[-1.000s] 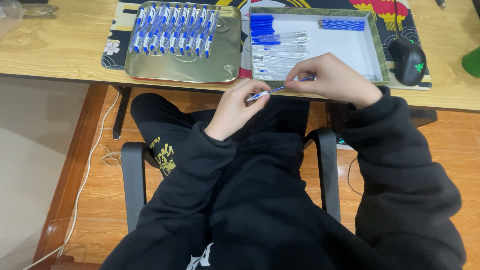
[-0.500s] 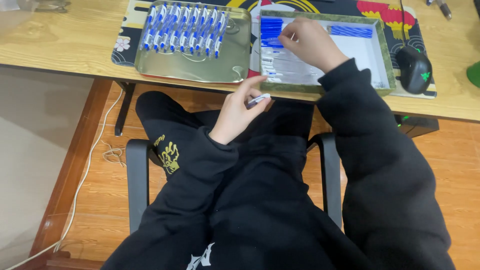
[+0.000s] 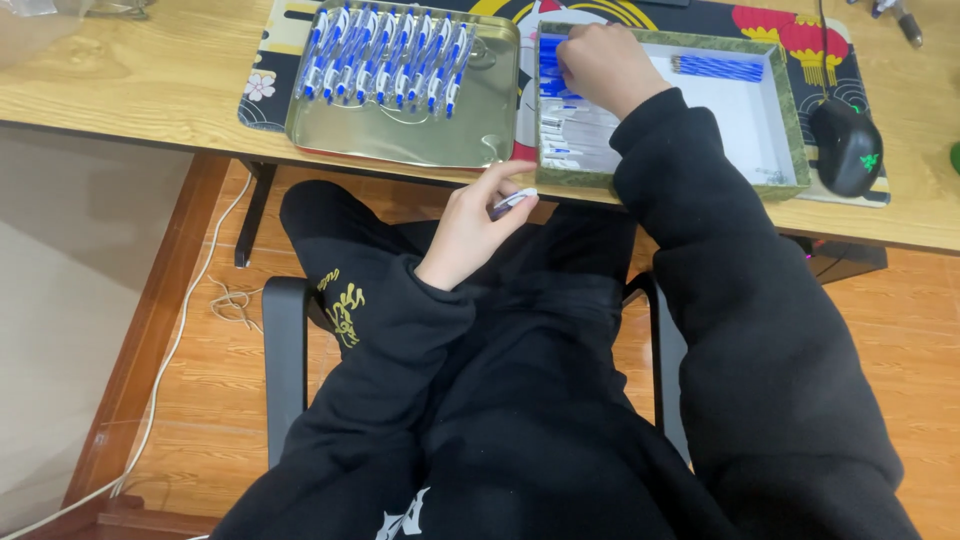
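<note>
My left hand [image 3: 478,217] hovers just below the desk edge, holding a clear pen barrel [image 3: 512,203] between thumb and fingers. My right hand [image 3: 602,64] reaches into the green-rimmed white tray [image 3: 780,130], fingers down among small blue caps [image 3: 550,68] at its left end. Clear pen parts [image 3: 568,140] lie in a row below the caps. A bundle of blue refills [image 3: 720,67] rests at the tray's far side. Whether the right fingers have pinched a cap is hidden.
A shallow metal tin [image 3: 470,135] to the left holds a row of several assembled blue-and-white pens [image 3: 385,55]. A black mouse [image 3: 846,145] sits right of the tray. Both trays rest on a patterned mat [image 3: 262,85] on the wooden desk [image 3: 120,85]. Black chair arms flank my lap.
My right hand left the pen at my lap and reached up into the white tray's left end. My left hand stayed near the desk edge with the barrel.
</note>
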